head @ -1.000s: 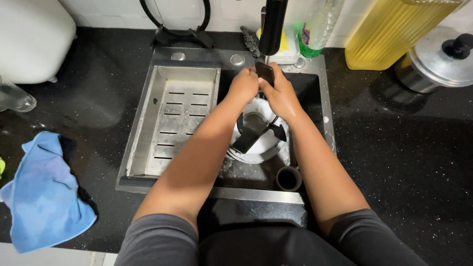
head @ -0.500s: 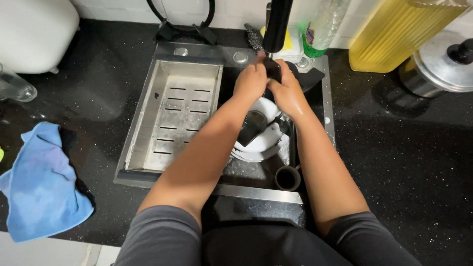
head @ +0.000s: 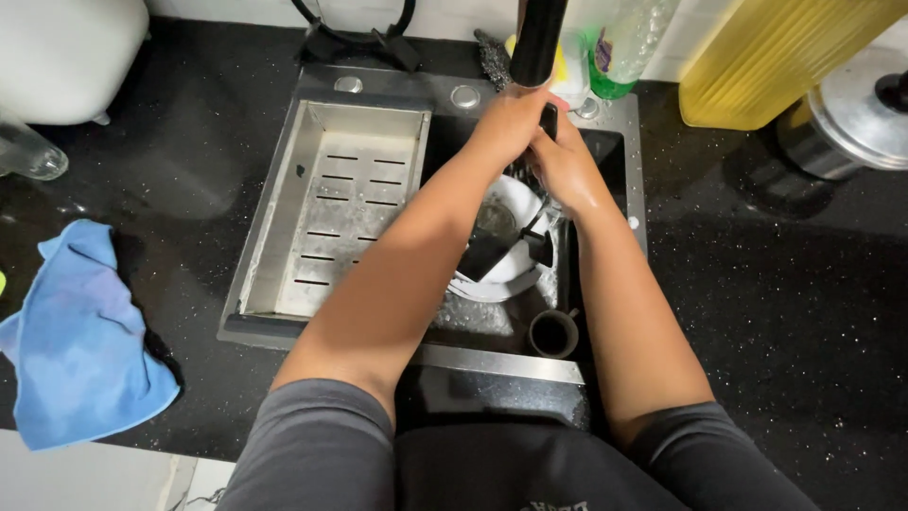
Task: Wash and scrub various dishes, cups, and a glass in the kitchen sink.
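Head view is filled nearest by two grey-sleeved upper arms leading to bare, wet forearms over a steel sink [head: 619,170]. Taking the sink as landmark: at its near edge one small dark round cup [head: 553,333] is seen standing upright. Just beyond it, in the basin, a stack of white round plates [head: 501,279] is seen, smooth and glossy, with dark utensils lying across it; their number cannot be counted. In the sink's left half one rectangular metal drain tray [head: 336,218] is set, dull and slotted. Left of the sink, on the speckled black counter [head: 785,312], one soft crumpled blue cloth [head: 80,336] is laid. At the sink's far side the left hand [head: 511,123] and the right hand [head: 566,166] are pressed together under one black cylindrical faucet [head: 539,43], both clenched around a small dark object [head: 549,121], mostly hidden between them. Beyond the sink one clear bottle with green liquid [head: 619,47] is seen. Right of it, one ribbed yellow container [head: 776,57] and one round metal lid [head: 865,109] are placed.
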